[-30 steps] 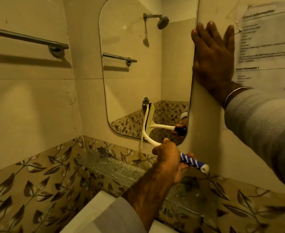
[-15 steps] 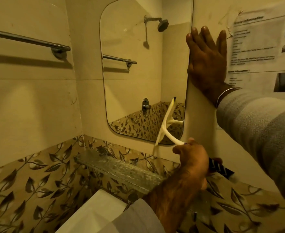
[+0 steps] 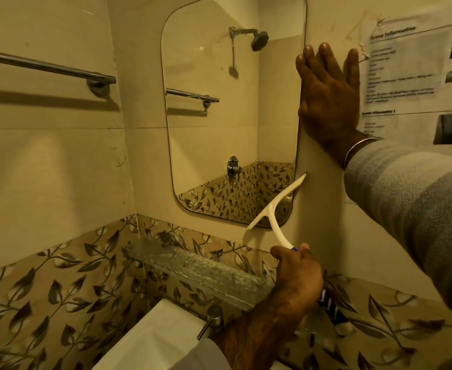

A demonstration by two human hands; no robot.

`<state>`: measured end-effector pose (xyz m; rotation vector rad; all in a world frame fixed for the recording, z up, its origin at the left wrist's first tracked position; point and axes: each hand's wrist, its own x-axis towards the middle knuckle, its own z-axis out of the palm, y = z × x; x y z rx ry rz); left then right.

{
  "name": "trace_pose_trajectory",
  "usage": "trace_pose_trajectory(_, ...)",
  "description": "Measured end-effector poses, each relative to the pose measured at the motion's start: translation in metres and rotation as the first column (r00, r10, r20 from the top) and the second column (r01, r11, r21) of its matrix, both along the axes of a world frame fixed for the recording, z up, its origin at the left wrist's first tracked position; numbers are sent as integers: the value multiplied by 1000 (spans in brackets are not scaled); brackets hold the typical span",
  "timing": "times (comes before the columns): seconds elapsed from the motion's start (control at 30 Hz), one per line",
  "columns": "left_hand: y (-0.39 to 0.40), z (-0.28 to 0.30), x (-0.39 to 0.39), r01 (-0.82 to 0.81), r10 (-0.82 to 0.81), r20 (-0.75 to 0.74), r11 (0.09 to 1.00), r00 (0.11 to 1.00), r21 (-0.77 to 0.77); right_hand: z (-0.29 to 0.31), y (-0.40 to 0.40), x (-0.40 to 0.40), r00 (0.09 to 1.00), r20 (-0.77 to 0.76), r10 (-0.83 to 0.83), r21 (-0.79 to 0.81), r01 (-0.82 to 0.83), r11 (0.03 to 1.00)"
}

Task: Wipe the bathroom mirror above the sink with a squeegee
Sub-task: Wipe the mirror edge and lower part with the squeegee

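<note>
Head view: squeegee (image 3: 275, 202) blade slants diagonally, upper end toward mirror's (image 3: 232, 116) right edge.

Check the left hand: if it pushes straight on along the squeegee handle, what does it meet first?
Likely the mirror at its lower right corner: the left hand aims the squeegee there, blade apparently touching already; depth unclear.

grey long sleeve (image 3: 417, 209) and thin silver bangle (image 3: 358, 148) at the right wrist, pale sleeve cuff (image 3: 203, 353) on the left

We see a glossy glass mirror (image 3: 219, 116) left of our flat hand (image 3: 329, 102), matt paper notice (image 3: 406, 70) right, and the smooth plastic squeegee (image 3: 275, 206) below.
</note>
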<state>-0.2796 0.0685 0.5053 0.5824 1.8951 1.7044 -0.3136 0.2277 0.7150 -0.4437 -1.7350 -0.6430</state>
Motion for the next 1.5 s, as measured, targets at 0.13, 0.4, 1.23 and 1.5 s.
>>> trace_pose_trajectory(0.13, -12, -9, -7, 71, -79, -121, 995, 989, -67, 0, -1, 0, 1000, 0, 1, 1, -1, 1000)
trace_pose_trajectory(0.4, -26, -40, -20, 90, -153, -345, 977, 926, -191, -1, -2, 0, 1000, 3, -4, -2, 4, 1000)
trace_pose_trajectory(1.23, -84, -49, -186, -297, -521, -845, 793, 121, -532, -1, -1, 0, 1000, -17, 13, 15, -13, 1000)
trace_pose_trajectory(1.5, -130, -31, -269, -477, -597, -790, 659, 137, -581, -2, 1, -1, 998, -52, 34, 55, -31, 998)
